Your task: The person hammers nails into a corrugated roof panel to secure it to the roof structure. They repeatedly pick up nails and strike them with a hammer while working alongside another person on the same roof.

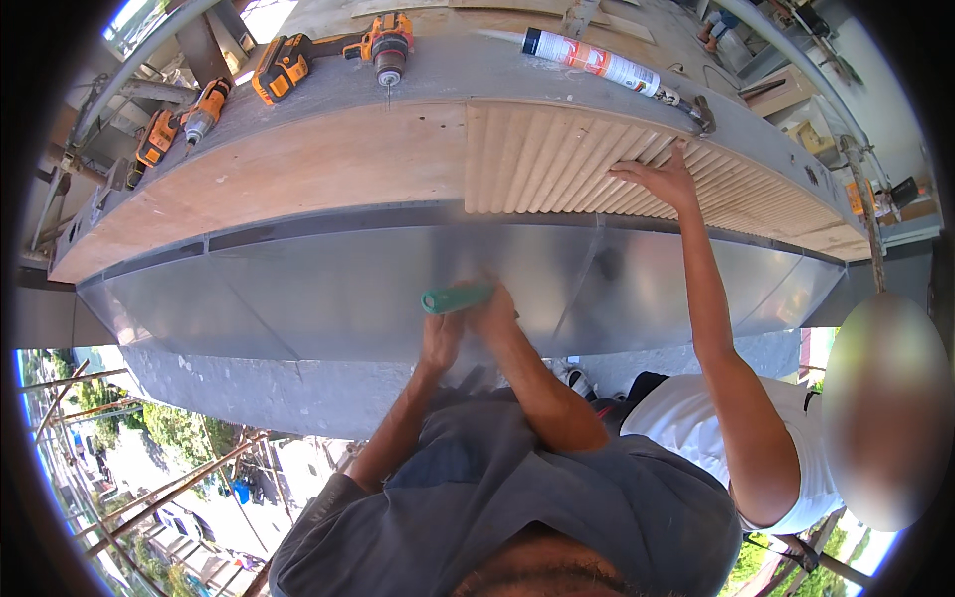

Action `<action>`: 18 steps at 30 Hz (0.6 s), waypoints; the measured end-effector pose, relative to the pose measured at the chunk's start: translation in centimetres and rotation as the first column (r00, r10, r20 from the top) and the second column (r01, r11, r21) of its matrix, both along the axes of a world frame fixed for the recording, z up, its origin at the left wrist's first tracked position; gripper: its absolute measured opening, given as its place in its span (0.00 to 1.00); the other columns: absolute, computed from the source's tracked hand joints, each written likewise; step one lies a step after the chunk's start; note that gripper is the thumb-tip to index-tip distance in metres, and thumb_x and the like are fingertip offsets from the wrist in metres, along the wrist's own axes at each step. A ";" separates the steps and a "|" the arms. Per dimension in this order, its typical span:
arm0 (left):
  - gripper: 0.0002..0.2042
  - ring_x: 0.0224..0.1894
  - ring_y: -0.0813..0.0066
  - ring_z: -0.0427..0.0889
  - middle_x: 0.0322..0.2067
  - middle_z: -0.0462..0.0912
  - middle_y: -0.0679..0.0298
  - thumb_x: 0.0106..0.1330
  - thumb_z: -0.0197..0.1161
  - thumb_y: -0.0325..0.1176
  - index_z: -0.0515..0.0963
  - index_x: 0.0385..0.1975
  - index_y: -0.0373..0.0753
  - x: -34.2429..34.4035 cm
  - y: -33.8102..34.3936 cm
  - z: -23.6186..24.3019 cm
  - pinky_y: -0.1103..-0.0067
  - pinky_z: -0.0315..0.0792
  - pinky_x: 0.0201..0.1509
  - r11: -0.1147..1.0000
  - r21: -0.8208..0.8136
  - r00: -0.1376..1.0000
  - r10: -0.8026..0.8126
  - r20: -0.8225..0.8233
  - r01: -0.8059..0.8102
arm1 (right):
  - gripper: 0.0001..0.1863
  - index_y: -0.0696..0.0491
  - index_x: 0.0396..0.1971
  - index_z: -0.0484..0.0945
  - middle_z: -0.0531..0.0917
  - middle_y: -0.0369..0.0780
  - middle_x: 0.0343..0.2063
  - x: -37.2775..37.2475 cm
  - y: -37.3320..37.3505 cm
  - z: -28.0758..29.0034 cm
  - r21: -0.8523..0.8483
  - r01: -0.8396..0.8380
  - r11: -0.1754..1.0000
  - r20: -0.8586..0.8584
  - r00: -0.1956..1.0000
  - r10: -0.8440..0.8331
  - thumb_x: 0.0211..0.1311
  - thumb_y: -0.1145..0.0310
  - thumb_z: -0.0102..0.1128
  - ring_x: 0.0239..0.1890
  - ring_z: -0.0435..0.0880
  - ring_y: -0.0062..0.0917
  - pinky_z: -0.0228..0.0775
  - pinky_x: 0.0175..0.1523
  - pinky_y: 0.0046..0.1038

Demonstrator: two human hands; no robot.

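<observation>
A green cylinder with a rounded end point(457, 298), perhaps a tool's handle, is in front of my body. My right hand point(494, 310) is closed around its right end. Just below the cylinder, my left hand point(442, 341) meets its underside; motion blur and the cylinder hide its fingers. Beyond both hands runs a shiny grey metal band point(348, 284) under a wooden ledge face. Fluted wooden panelling point(557, 164) covers the right part of that face, and the left part is plain plywood point(328, 164).
A co-worker's hand point(662, 181) presses on the fluted panelling. Above, on the ledge, lie an orange drill point(388, 45), another orange power tool point(204, 111), a white sealant tube point(597, 63) and a hammer point(701, 111). Scaffold poles point(169, 497) stand at the lower left.
</observation>
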State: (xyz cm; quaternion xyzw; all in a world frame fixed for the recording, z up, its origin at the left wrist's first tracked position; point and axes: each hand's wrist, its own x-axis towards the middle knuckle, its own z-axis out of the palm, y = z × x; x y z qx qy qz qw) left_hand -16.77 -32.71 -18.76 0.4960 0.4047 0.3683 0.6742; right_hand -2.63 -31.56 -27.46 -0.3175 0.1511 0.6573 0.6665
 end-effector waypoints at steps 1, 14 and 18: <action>0.16 0.27 0.83 0.72 0.30 0.78 0.70 0.78 0.54 0.40 0.77 0.54 0.35 -0.4 -0.1 0.0 0.82 0.67 0.29 0.992 0.126 0.999 0.006 -0.051 0.001 | 0.15 0.55 0.55 0.75 0.84 0.40 0.44 -0.4 -0.4 -0.1 0.037 -0.021 0.999 -0.135 0.990 0.026 0.78 0.65 0.46 0.51 0.82 0.28 0.72 0.61 0.32; 0.08 0.28 0.69 0.85 0.28 0.87 0.60 0.60 0.75 0.34 0.84 0.31 0.37 -6.3 4.4 3.7 0.74 0.78 0.34 0.831 0.537 0.883 0.355 -0.306 -0.147 | 0.11 0.58 0.44 0.81 0.87 0.46 0.34 9.1 1.2 11.2 -0.144 0.119 0.982 0.908 -0.379 0.179 0.71 0.67 0.60 0.37 0.88 0.37 0.77 0.45 0.36; 0.10 0.26 0.73 0.83 0.25 0.85 0.60 0.61 0.75 0.35 0.83 0.30 0.36 -9.0 4.4 2.4 0.76 0.76 0.33 0.853 0.504 0.878 0.340 -0.337 -0.137 | 0.14 0.58 0.48 0.81 0.87 0.48 0.35 17.7 8.2 17.6 0.254 0.186 0.949 0.748 -0.660 -0.071 0.72 0.64 0.62 0.37 0.87 0.37 0.77 0.42 0.35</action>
